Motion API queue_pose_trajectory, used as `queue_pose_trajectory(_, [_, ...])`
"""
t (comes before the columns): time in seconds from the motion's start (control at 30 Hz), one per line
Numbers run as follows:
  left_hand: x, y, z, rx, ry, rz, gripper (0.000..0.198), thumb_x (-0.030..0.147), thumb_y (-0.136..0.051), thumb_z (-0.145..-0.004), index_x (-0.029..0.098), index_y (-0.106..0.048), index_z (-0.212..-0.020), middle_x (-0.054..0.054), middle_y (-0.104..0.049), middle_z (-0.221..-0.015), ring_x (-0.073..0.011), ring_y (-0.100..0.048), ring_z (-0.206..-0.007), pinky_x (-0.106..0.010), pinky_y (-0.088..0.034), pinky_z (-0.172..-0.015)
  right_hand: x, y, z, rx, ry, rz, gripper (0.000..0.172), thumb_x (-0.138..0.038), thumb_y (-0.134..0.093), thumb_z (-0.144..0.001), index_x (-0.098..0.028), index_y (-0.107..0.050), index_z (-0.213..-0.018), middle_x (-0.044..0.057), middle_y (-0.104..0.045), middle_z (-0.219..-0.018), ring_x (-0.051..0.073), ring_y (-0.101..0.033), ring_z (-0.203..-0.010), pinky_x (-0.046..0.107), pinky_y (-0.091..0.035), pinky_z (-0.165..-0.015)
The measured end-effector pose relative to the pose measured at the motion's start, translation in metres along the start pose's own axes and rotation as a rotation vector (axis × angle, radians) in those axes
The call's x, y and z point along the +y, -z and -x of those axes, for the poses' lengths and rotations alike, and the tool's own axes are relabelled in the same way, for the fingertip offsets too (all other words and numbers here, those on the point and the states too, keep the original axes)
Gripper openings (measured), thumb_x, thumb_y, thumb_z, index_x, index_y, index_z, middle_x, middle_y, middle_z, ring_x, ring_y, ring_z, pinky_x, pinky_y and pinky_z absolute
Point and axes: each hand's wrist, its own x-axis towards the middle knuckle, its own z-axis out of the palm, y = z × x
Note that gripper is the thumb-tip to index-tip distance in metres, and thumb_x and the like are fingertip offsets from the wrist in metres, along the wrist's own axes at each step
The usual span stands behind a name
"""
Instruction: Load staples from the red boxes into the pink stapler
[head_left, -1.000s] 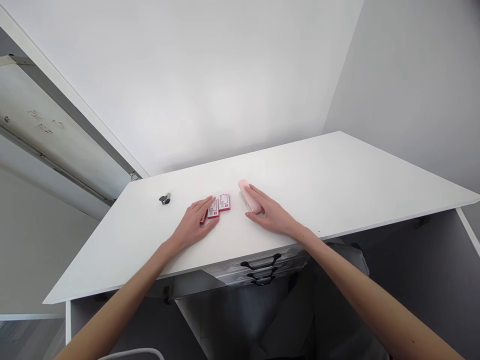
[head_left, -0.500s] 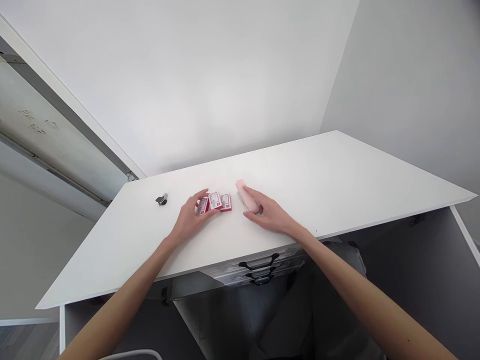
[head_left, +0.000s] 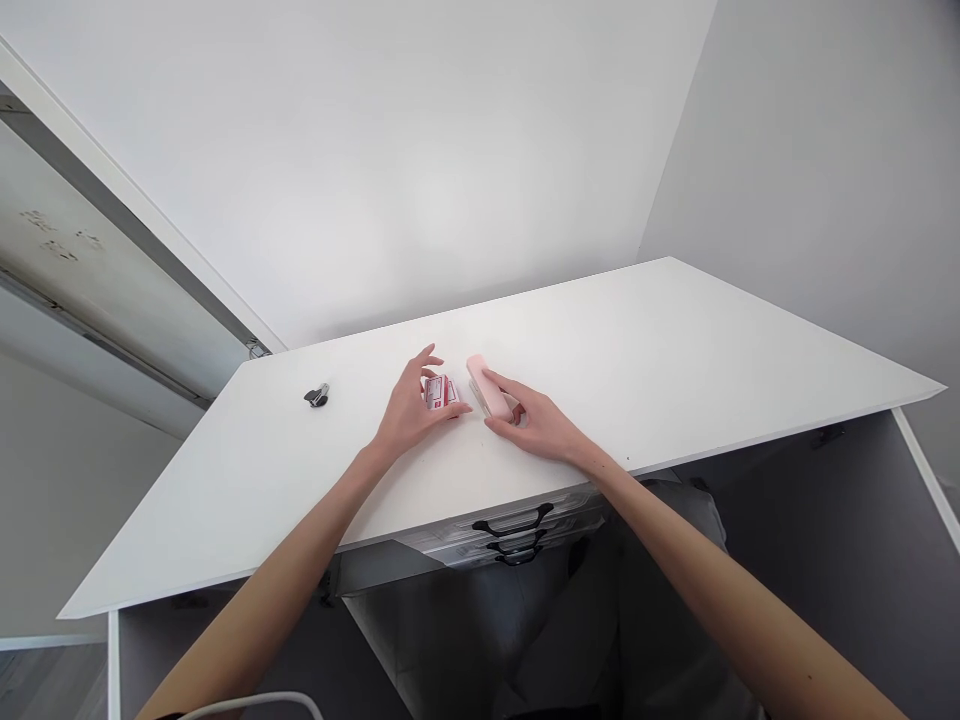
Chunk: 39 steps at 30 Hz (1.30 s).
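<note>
A pink stapler (head_left: pixel 490 388) is in my right hand (head_left: pixel 541 425); thumb and fingers grip it near its close end, low over the white tabletop. My left hand (head_left: pixel 407 405) curves around a few small red-and-white boxes (head_left: pixel 440 391). Its thumb lies along their near side and its other fingers are raised and spread at the far side. The palm hides part of the boxes, so whether it touches them I cannot tell. Off to the left lies a small black-and-silver staple remover (head_left: pixel 317 396).
The white tabletop (head_left: pixel 645 350) runs back to a pale wall (head_left: pixel 450 150). Clear drawers with black handles (head_left: pixel 514 522) sit below its front edge. A white cable (head_left: pixel 255 697) loops at the bottom, near my left forearm.
My left hand has moved right and now covers more of the boxes, which show closer together. The right hand keeps its grip on the stapler. The view has shifted slightly.
</note>
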Motion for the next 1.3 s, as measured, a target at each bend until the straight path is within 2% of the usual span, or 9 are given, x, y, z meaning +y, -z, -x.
queue_pose_trajectory(0.1, [-0.002,-0.006,-0.001,-0.005,-0.017,0.018,0.111,0.063,-0.086,-0.073,0.029,-0.028,-0.162,-0.014,-0.048,-0.154,-0.0302,-0.056,-0.129,-0.044,-0.049,-0.104,-0.002,0.001,0.000,-0.006,-0.031,0.005,0.075,-0.037,-0.065,-0.091,-0.032,-0.042,-0.163,0.007,-0.053,-0.160,0.022,-0.071,-0.094,0.042,-0.061,-0.088])
queue_pose_trajectory(0.23, [-0.015,0.002,0.004,-0.087,-0.023,0.021,0.121,0.063,-0.087,-0.071,0.029,-0.020,-0.166,-0.016,-0.040,-0.162,-0.0351,-0.043,-0.146,-0.051,-0.039,-0.117,-0.002,0.002,-0.001,-0.004,-0.030,0.016,0.075,-0.035,-0.065,-0.091,-0.031,-0.044,-0.162,0.007,-0.054,-0.160,0.020,-0.069,-0.087,0.042,-0.060,-0.089])
queue_pose_trajectory(0.37, [-0.024,0.018,0.008,-0.225,0.121,0.045,0.113,0.062,-0.085,-0.072,0.033,-0.026,-0.164,-0.013,-0.052,-0.154,-0.0354,-0.053,-0.138,-0.052,-0.046,-0.110,-0.001,0.003,-0.001,-0.004,-0.036,0.027,0.075,-0.033,-0.066,-0.090,-0.034,-0.044,-0.161,0.005,-0.053,-0.161,0.019,-0.068,-0.085,0.044,-0.060,-0.091])
queue_pose_trajectory(0.53, [-0.021,0.022,0.011,-0.252,0.172,0.099,0.094,0.061,-0.082,-0.076,0.034,-0.042,-0.157,-0.009,-0.064,-0.140,-0.0309,-0.062,-0.124,-0.048,-0.051,-0.104,-0.001,0.003,0.001,-0.019,-0.038,-0.011,0.076,-0.034,-0.068,-0.089,-0.035,-0.044,-0.161,0.005,-0.052,-0.161,0.018,-0.069,-0.084,0.045,-0.061,-0.094])
queue_pose_trajectory(0.73, [-0.008,0.006,0.014,-0.284,0.109,0.129,0.095,0.060,-0.084,-0.075,0.035,-0.041,-0.156,-0.007,-0.068,-0.135,-0.0269,-0.065,-0.109,-0.045,-0.052,-0.099,0.000,0.003,0.001,-0.013,-0.003,-0.069,0.076,-0.032,-0.070,-0.090,-0.033,-0.045,-0.161,0.006,-0.054,-0.159,0.025,-0.071,-0.112,0.042,-0.061,-0.097])
queue_pose_trajectory(0.93, [-0.013,0.010,0.020,-0.252,0.037,0.246,0.095,0.052,-0.088,-0.074,0.033,-0.042,-0.156,-0.012,-0.058,-0.148,-0.0270,-0.064,-0.118,-0.047,-0.050,-0.106,0.002,0.002,-0.001,-0.002,0.052,-0.110,0.072,-0.032,-0.071,-0.090,-0.031,-0.048,-0.159,0.008,-0.055,-0.158,0.029,-0.056,-0.140,0.038,-0.064,-0.091])
queue_pose_trajectory(1.0, [-0.019,0.013,0.021,-0.241,0.059,0.327,0.090,0.050,-0.087,-0.075,0.032,-0.047,-0.153,-0.012,-0.061,-0.141,-0.0252,-0.065,-0.112,-0.046,-0.052,-0.102,0.001,0.002,-0.001,0.003,0.056,-0.116,0.072,-0.031,-0.072,-0.090,-0.030,-0.049,-0.158,0.009,-0.056,-0.156,0.028,-0.055,-0.141,0.037,-0.064,-0.090])
queue_pose_trajectory(1.17, [-0.024,0.016,0.021,-0.238,0.152,0.526,0.063,0.047,-0.075,-0.089,0.028,-0.052,-0.145,-0.002,-0.061,-0.098,-0.0187,-0.063,-0.093,-0.041,-0.052,-0.093,-0.002,0.002,0.000,0.013,0.057,-0.137,0.071,-0.030,-0.072,-0.089,-0.028,-0.051,-0.157,0.011,-0.058,-0.153,0.028,-0.057,-0.138,0.037,-0.065,-0.088])
queue_pose_trajectory(1.3, [-0.011,0.012,0.019,-0.258,0.197,0.505,0.064,0.046,-0.077,-0.088,0.027,-0.052,-0.144,0.001,-0.060,-0.090,-0.0172,-0.061,-0.088,-0.038,-0.050,-0.090,0.000,0.001,0.000,0.014,0.064,-0.134,0.070,-0.033,-0.073,-0.090,-0.031,-0.051,-0.156,0.011,-0.059,-0.151,0.030,-0.057,-0.138,0.040,-0.065,-0.089])
